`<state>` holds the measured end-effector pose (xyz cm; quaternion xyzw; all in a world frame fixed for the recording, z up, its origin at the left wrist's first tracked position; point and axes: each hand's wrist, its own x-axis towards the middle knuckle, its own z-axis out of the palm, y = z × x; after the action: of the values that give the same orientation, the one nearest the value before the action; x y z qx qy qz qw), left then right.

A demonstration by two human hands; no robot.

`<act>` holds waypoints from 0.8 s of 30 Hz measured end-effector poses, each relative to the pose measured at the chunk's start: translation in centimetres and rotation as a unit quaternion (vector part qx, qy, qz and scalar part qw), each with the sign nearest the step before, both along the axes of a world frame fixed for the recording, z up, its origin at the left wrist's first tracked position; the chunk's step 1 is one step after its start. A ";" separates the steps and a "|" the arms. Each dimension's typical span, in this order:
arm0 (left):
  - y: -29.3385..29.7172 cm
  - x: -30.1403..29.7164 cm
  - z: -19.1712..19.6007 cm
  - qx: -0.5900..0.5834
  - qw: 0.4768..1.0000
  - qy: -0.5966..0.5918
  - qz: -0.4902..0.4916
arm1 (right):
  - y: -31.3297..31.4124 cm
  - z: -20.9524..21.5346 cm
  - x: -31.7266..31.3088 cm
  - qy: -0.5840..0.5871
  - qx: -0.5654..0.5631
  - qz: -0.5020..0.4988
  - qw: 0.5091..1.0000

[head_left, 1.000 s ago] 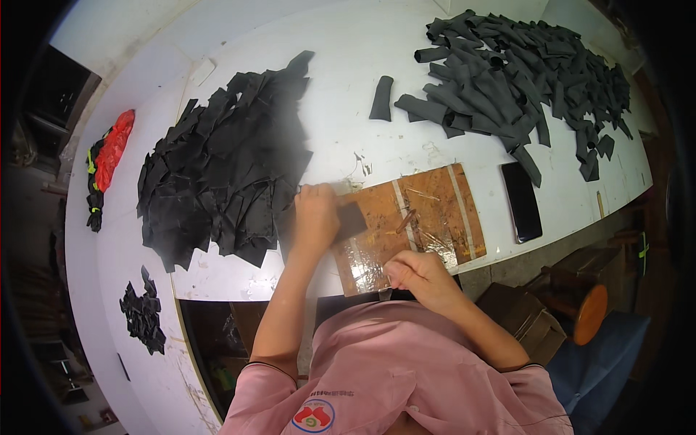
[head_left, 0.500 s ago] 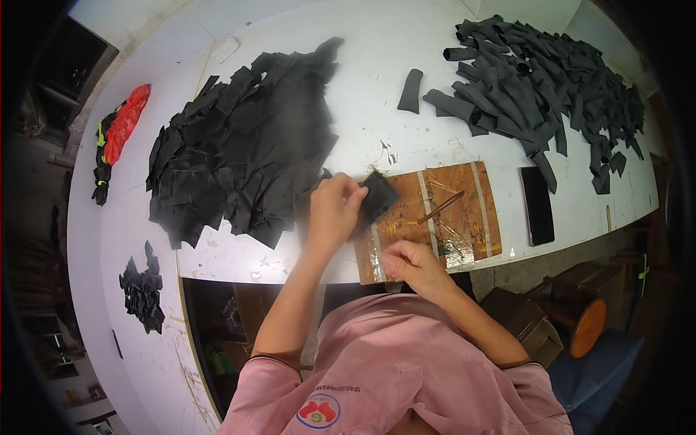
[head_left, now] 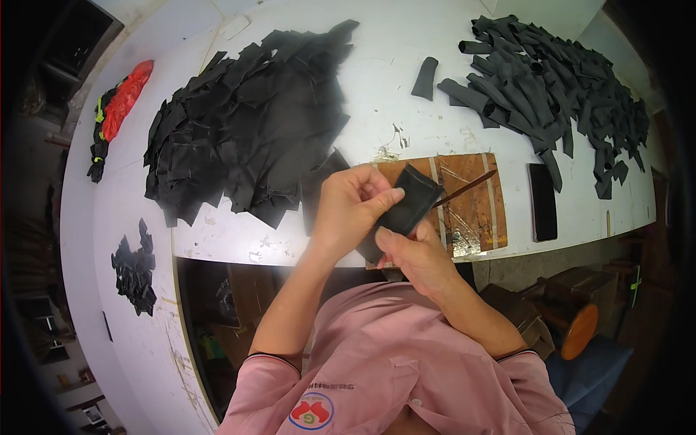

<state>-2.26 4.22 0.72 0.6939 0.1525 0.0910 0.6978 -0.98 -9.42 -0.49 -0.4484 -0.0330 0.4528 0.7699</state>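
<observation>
A: Anything here you'd worry about? Both hands look busy lol

B: Yeah, the left hand (head_left: 349, 210) and right hand (head_left: 417, 255) are both pinching the same black piece (head_left: 413, 194), thumbs on top, over the board (head_left: 475, 212) at the table's (head_left: 391, 47) near edge. If they pull unevenly, I reckon it twists and its edges go crooked (looks like cloth, can't tell how stretchy).

A: And that stick (head_left: 467, 188)?

B: It's over the board's right half, one end right by the piece. Can't tell if they touch. A sideways move could snag it or knock it off.

A: What about the phone (head_left: 542, 203)?

B: Right of the board, close to the near edge, so a careless swing right might send it over. The flat pile (head_left: 246, 134) on the left could lose scraps if the left hand drags through it. The tubes (head_left: 536, 94) sit toward the far right corner, probably safe.
</observation>
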 end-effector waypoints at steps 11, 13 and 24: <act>-0.9 -5.1 -0.3 -0.214 0.974 -0.028 0.074 | 0.6 -0.8 -0.2 0.082 0.046 -0.118 0.988; -2.1 -6.1 -0.5 -0.233 0.969 -0.029 0.071 | 0.6 -0.7 -0.2 0.094 0.065 -0.110 0.987; -3.4 -6.1 -0.5 -0.266 0.959 -0.007 0.092 | 1.0 -0.6 -0.8 0.078 0.014 -0.158 0.984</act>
<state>-8.38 0.86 0.25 0.4653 0.2291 0.1157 0.8471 -1.76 -8.40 -1.10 -0.4006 0.0917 0.3581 0.8384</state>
